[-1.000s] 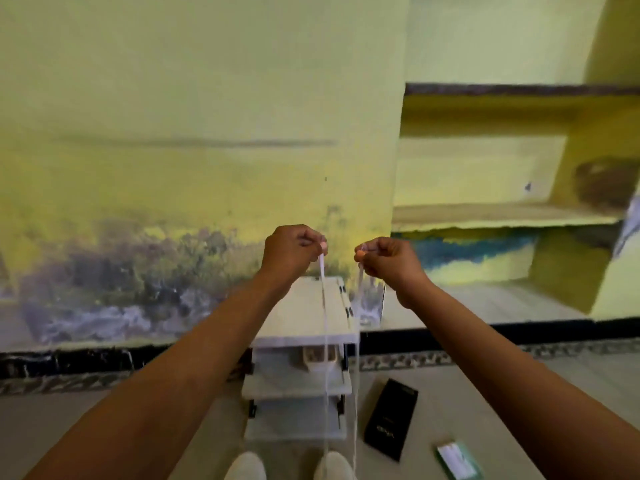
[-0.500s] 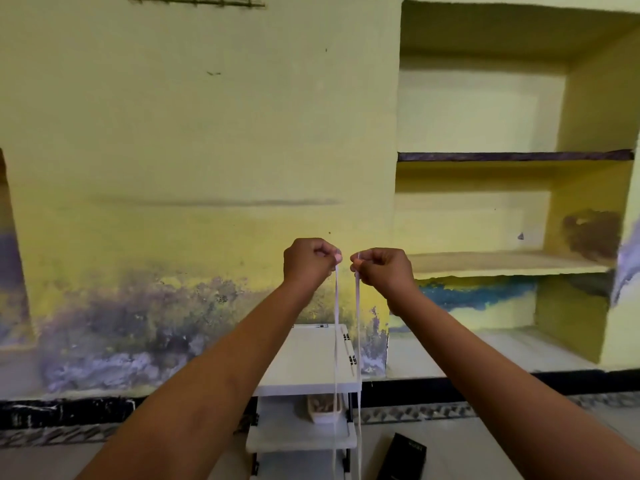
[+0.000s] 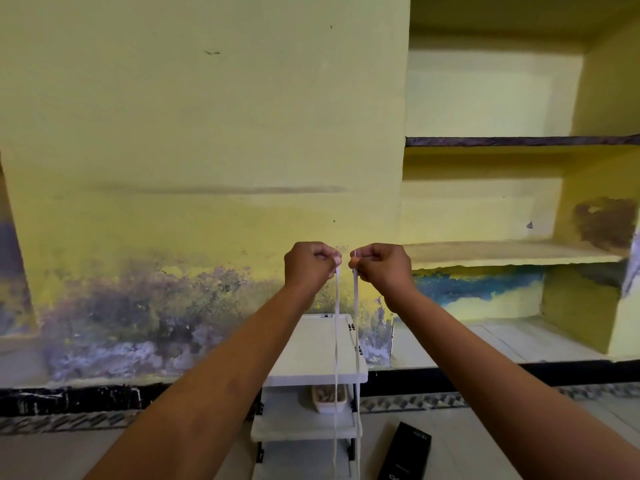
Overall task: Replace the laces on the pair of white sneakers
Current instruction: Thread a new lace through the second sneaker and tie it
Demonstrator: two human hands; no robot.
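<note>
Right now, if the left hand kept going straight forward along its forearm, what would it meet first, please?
Probably the yellow wall behind it. The left hand, pinching one end of the lace, has nothing visible between it and the wall, though depth is hard to judge.

White three-tier shelf rack stands on the pale floor against the wall; small tray on its middle tier; black box on floor at 4 o'clock.
</note>
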